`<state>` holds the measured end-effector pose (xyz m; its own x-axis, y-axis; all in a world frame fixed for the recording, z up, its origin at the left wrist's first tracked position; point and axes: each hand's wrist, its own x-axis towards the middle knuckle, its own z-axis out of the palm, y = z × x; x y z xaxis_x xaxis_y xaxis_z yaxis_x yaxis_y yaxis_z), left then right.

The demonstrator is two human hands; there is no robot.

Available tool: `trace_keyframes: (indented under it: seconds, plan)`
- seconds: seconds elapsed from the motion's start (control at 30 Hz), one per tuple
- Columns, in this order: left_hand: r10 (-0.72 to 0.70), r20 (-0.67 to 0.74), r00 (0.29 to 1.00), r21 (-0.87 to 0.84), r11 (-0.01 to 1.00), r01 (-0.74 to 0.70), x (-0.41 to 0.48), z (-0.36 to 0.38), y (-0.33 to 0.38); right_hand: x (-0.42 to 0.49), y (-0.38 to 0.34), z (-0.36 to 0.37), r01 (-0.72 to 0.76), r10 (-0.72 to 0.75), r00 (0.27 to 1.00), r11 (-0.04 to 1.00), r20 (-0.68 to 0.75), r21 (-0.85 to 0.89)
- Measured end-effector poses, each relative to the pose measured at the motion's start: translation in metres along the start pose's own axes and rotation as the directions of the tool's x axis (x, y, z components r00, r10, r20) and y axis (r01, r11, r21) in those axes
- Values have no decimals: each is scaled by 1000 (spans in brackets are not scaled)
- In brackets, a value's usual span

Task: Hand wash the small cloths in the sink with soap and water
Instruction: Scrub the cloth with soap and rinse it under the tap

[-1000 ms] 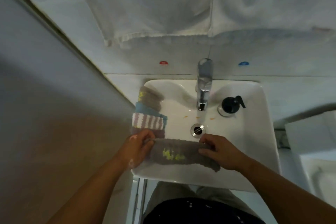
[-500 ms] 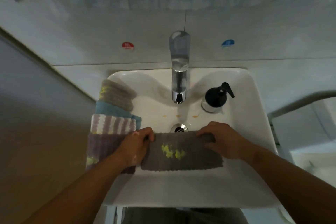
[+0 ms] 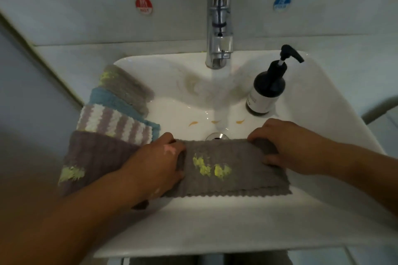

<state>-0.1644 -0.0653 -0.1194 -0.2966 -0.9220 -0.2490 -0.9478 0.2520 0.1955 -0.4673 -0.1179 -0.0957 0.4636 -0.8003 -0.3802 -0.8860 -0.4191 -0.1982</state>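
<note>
Light is dim and cool, with heavy grain. The white sink (image 3: 312,101) is the brightest surface, strongest from 12 to 2 o'clock and greying toward its rim at 6. Thin glare streaks run down the tap (image 3: 219,28) at 12. The left forearm (image 3: 71,226) sinks into brown shadow at 7, as does the wall (image 3: 25,114) at 9. Wide-angle bending curves lines at 10 and 3. Detail is soft: the cloth (image 3: 232,170) looks smeared, the water (image 3: 220,97) blurred.

Faucet (image 3: 219,17) top cropped, drain (image 3: 216,136) half hidden behind cloth (image 3: 228,170), bottle label (image 3: 258,101) seemingly illegible
</note>
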Motion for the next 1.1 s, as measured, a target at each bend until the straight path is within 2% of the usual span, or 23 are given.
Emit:
trace_keyframes:
  seconds: [0.07, 0.17, 0.23, 0.33, 0.4, 0.47, 0.6, 0.77, 0.93, 1.1]
  plan:
    - [10, 21, 1000, -32, 999, -10, 2, -2, -3, -3, -5, -8, 10, -10, 996, 1000, -85, 1]
    - [7, 31, 1000, -51, 999, -6, 3, -6, -9, -7, -19, -33, 94, -67, 939, 993, -338, 65]
    - [-2, 36, 999, -63, 998, 5, 4, -7, -12, -9, -33, -54, 177, -81, 842, 976, -533, 130]
    - [-12, 35, 999, -73, 997, 14, 6, -8, -14, -10, -54, -86, 331, -56, 628, 922, -776, 201]
    - [-20, 39, 999, -84, 996, 23, 6, -8, -14, -6, -64, -106, 407, -26, 514, 887, -857, 217]
    - [-23, 28, 999, -97, 995, 26, 7, -8, -15, 1, -70, -124, 463, 6, 454, 852, -891, 242]
    - [-29, 18, 999, -109, 994, 31, 8, -10, -16, 23, -77, -144, 497, -15, 473, 830, -881, 253]
    - [-39, 2, 999, -132, 991, 39, 9, -7, -17, 39, -77, -154, 521, 31, 423, 809, -906, 271]
    - [-43, -4, 999, -119, 992, 42, 8, -8, -16, 40, -77, -157, 557, 75, 441, 758, -894, 338]
    - [-53, -4, 999, -114, 992, 52, 8, -8, -16, 40, -78, -165, 542, 95, 453, 760, -886, 358]
